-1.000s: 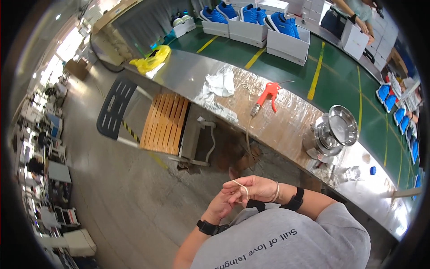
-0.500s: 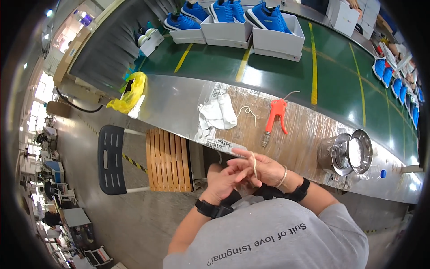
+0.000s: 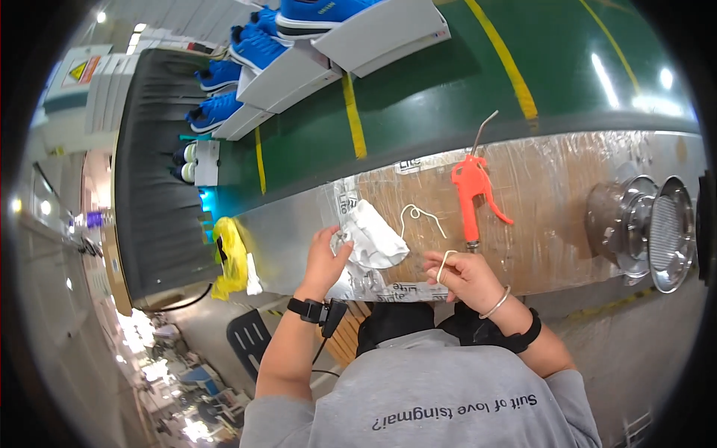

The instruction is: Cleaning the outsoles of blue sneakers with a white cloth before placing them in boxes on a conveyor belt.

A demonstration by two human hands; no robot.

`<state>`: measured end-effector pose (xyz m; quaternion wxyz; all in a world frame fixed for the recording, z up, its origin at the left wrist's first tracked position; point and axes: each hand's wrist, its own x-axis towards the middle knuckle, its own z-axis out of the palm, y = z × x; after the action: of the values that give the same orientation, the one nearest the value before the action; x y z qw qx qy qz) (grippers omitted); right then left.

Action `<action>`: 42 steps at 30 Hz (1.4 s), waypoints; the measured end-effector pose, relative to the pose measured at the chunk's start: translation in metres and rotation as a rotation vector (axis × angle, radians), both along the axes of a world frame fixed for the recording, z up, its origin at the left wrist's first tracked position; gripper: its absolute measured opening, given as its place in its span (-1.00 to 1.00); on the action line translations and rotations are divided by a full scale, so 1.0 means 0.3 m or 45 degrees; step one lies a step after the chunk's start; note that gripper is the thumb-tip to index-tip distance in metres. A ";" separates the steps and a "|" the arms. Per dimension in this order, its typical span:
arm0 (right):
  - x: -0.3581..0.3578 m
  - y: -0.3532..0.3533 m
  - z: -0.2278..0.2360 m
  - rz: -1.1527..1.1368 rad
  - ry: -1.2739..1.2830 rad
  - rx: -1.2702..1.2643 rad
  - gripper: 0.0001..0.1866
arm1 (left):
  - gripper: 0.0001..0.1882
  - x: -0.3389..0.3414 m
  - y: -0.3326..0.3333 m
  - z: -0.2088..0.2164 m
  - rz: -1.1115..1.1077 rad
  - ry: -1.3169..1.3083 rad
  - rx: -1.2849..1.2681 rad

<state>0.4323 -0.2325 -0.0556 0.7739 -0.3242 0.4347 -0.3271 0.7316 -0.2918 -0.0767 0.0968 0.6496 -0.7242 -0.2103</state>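
My left hand [image 3: 324,260] is at the left edge of a crumpled white cloth [image 3: 375,237], fingers and thumb apart; the fingertips are at the cloth's edge, and I cannot tell how firmly they touch. A thin pale cord loop [image 3: 442,267] is around the fingers of my right hand [image 3: 467,278]. That hand hovers over the bench's near edge with fingers loosely bent and apart, gripping nothing. Beyond it lies a red air blow gun [image 3: 469,190] with a bent metal nozzle. Between cloth and gun, a loose pale cord [image 3: 420,213] rests on the plastic-covered board.
Blue sneakers [image 3: 258,46] sit on white boxes [image 3: 388,37] along the green conveyor belt [image 3: 418,97]. Steel dispenser-like vessels [image 3: 635,224] stand at the bench's right end. A yellow plastic bag [image 3: 233,257] lies at the left end, with a black chair [image 3: 250,340] below.
My hands have separated. The left moved up and left to the cloth; the right moved right, keeping the cord loop around its fingers. The whole view has turned and shifted.
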 end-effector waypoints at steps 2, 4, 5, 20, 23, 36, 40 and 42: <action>0.035 -0.041 0.008 0.072 0.476 -0.458 -0.69 | -0.49 0.013 -0.031 -0.017 -0.050 0.007 0.116; 0.094 -0.069 -0.029 -0.008 0.596 -0.616 -0.69 | -0.47 0.015 -0.059 -0.013 -0.126 0.032 0.229; 0.126 -0.080 -0.038 -0.055 0.733 -0.806 -0.69 | -0.46 0.010 -0.067 0.007 -0.069 0.077 0.371; 0.603 -0.155 -0.078 0.181 1.960 -0.752 -0.81 | -0.64 0.161 -0.176 -0.160 -0.584 0.447 0.563; 0.637 -0.143 -0.101 0.189 2.094 -0.622 -0.82 | -0.64 0.135 -0.159 -0.171 -0.673 0.455 0.385; 0.789 0.018 -0.183 -0.131 2.385 -1.107 -0.69 | -0.70 0.212 -0.128 -0.226 -0.129 1.542 1.327; 0.780 0.066 -0.191 -0.120 2.322 -1.241 -0.61 | -0.70 0.211 -0.122 -0.199 -0.081 1.515 1.423; 0.780 0.087 -0.175 -0.029 2.245 -1.197 -0.62 | -0.68 0.194 -0.112 -0.186 -0.056 1.432 1.340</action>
<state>0.6663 -0.2065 -0.1083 -0.0351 -0.7203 0.6831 -0.1158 0.7897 -0.3253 -0.1325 0.1242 0.3910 -0.3833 -0.8275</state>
